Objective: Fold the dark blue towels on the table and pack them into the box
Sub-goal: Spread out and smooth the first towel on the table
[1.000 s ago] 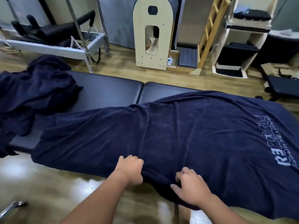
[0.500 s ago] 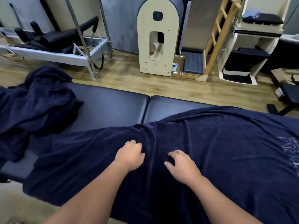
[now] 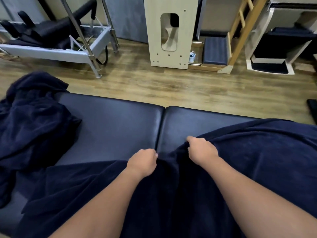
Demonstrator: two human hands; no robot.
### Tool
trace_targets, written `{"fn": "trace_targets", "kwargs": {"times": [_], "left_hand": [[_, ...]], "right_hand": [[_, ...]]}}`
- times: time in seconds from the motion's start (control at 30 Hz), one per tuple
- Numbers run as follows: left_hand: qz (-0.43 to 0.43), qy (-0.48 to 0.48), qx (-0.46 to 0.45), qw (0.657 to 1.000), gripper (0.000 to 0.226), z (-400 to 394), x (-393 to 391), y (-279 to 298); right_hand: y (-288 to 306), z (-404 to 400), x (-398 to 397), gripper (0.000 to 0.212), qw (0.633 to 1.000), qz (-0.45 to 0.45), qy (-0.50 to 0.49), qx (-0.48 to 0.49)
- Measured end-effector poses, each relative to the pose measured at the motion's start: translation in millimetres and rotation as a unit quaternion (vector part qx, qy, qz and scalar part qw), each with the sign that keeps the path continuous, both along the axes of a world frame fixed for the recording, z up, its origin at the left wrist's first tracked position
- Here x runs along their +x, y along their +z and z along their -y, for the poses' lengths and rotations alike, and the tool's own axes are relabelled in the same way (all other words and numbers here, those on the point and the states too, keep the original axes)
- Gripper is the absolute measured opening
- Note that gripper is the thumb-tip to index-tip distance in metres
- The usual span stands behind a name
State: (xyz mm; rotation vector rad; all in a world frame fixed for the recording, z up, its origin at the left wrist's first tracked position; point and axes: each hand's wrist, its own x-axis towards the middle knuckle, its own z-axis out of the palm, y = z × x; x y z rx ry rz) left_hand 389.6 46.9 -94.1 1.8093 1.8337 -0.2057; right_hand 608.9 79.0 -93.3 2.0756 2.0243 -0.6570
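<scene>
Nearest me, a dark blue towel (image 3: 240,169) lies spread over the near and right part of the table (image 3: 111,127), bunched up in the middle. My left hand (image 3: 142,163) has its fingers curled down into the towel's far edge, gripping it, just left of the seam between the pads. My right hand (image 3: 201,151) sits just right of the seam, a bit farther out, fingers curled round a raised fold of the same towel. Far left on the table, a second dark blue towel (image 3: 32,121) sits crumpled in a heap, spilling off the left side. Beyond the table, wood floor (image 3: 171,86), then a metal-framed exercise machine (image 3: 56,40) far left, a pale wooden arched unit (image 3: 169,31) centre, a wooden ladder (image 3: 243,31) and white shelving (image 3: 283,40) far right.
</scene>
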Motion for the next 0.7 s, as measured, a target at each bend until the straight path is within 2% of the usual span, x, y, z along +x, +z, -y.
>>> {"fn": "trace_targets", "kwargs": {"times": [0.1,0.17,0.23,0.3,0.37,0.43,0.5,0.57,0.63,0.67,0.7], "left_hand": [[0.036,-0.041,-0.106,0.993,0.037,-21.2,0.0,7.2],[0.026,-0.097,-0.156,0.983,0.046,-34.9,2.0,12.7],[0.036,-0.111,-0.187,0.975,0.041,-45.8,2.6,14.7],[0.086,-0.055,-0.223,0.969,0.039,-56.6,-0.6,18.2],[0.141,0.037,-0.258,0.955,0.048,-75.1,-9.6,23.7],[0.159,0.099,-0.282,0.941,0.049,-99.8,-18.8,31.0],[0.145,0.097,-0.261,0.95,0.033,-123.9,-26.7,36.0],[0.124,0.059,-0.194,0.971,0.017,-140.8,-30.6,36.0],[0.148,0.037,-0.16,0.975,0.007,-146.6,-27.5,31.7],[0.163,0.03,-0.164,0.972,0.004,-145.8,-23.3,29.6],[0.172,0.03,-0.183,0.968,0.013,-143.5,-17.4,26.3]], "right_hand": [[1.7,-13.8,0.8,0.016,1.0,0.015,0.02,0.0],[3.8,-23.7,-1.1,0.015,0.999,0.024,0.022,0.038],[6.2,-32.5,-6.5,0.017,0.995,0.034,0.016,0.088],[8.7,-40.1,-14.2,0.021,0.992,0.037,0.001,0.118],[10.2,-50.0,-21.9,0.023,0.991,0.018,-0.037,0.131],[8.9,-62.4,-27.5,0.026,0.989,-0.011,-0.072,0.128],[5.0,-76.8,-31.9,0.028,0.985,-0.05,-0.106,0.123],[2.2,-90.3,-35.0,0.028,0.978,-0.082,-0.138,0.137],[2.1,-102.3,-37.7,0.026,0.97,-0.1,-0.147,0.165],[2.8,-108.0,-39.1,0.025,0.967,-0.107,-0.148,0.178],[3.3,-113.2,-40.5,0.024,0.964,-0.112,-0.149,0.191]]}}
